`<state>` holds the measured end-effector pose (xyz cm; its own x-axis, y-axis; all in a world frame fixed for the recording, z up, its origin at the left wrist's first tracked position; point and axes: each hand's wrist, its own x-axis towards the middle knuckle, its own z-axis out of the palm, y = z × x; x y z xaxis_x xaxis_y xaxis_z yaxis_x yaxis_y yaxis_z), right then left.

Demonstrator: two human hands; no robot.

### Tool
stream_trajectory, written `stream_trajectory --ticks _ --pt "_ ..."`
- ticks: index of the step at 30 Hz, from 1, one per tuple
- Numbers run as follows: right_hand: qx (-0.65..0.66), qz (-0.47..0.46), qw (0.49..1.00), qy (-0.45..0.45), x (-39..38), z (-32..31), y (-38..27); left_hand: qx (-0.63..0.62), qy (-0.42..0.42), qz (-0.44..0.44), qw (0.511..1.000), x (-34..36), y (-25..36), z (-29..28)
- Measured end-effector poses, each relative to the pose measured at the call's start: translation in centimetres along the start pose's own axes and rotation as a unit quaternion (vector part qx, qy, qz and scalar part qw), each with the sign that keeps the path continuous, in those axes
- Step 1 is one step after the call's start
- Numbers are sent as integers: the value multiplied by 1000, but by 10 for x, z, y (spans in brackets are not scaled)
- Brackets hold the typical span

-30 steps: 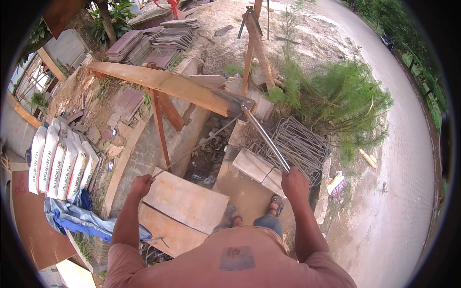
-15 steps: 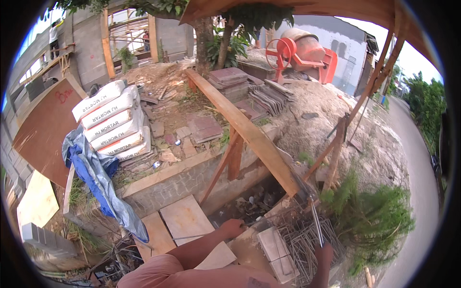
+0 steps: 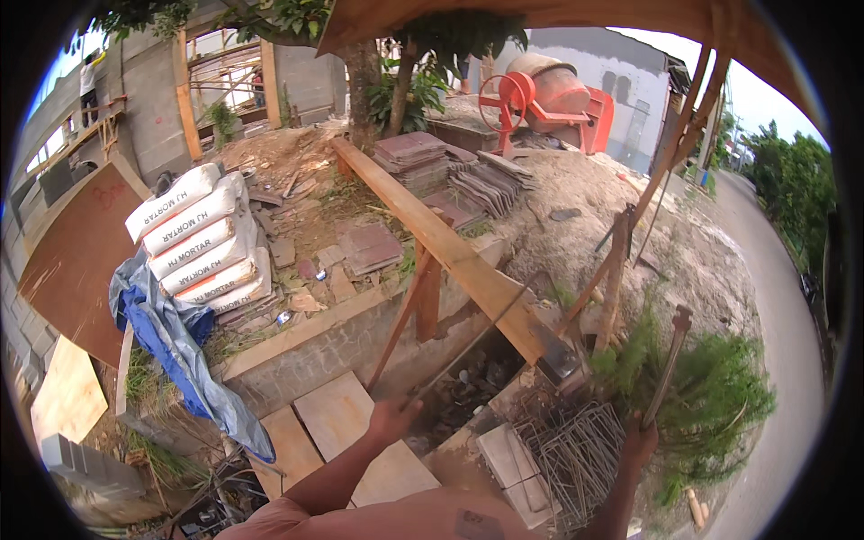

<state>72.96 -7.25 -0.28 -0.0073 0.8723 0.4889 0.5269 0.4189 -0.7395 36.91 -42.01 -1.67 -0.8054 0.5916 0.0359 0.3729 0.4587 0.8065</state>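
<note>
My left hand is closed around a thin steel rod. The rod slants up to the right across the wooden plank, and its far end looks bent. In my right hand is a long metal bar tool with a notched head, a rebar bending bar, held upright in front of the green shrub. Dark metal fittings sit on the plank's near end, between the two hands. Below them lies a heap of bent wire stirrups, beside pale stacked slabs.
White mortar bags stand stacked at left, with a blue-grey tarp hanging near. A debris-filled trench runs under the plank. Wooden props and a bushy shrub stand right. A red mixer is behind.
My right hand has raised the bending bar away from the plank's end. My left hand has moved left and up, and the rod now slants over the plank.
</note>
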Motion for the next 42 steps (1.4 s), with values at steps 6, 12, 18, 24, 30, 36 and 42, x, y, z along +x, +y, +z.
stream_trajectory --ticks 6,12,18,24,30,36,42 --pt "129 33 978 -164 40 10 -73 -179 -103 -6 978 -1 -42 -58" --pt "148 82 937 -306 39 38 -39 -289 -146 -38 945 3 -45 -35" --pt "10 63 956 -286 16 35 -35 -257 -145 -110 949 -6 -73 1" --pt "-31 34 971 -234 11 26 10 0 -86 -11 996 24 -56 48" --pt "-64 50 962 -259 22 44 55 163 -66 60 983 80 -93 67" --pt "-44 77 958 -274 7 53 61 149 -63 56 985 92 -42 50" --pt "-52 84 939 -329 6 53 66 242 -77 61 965 79 -55 44"
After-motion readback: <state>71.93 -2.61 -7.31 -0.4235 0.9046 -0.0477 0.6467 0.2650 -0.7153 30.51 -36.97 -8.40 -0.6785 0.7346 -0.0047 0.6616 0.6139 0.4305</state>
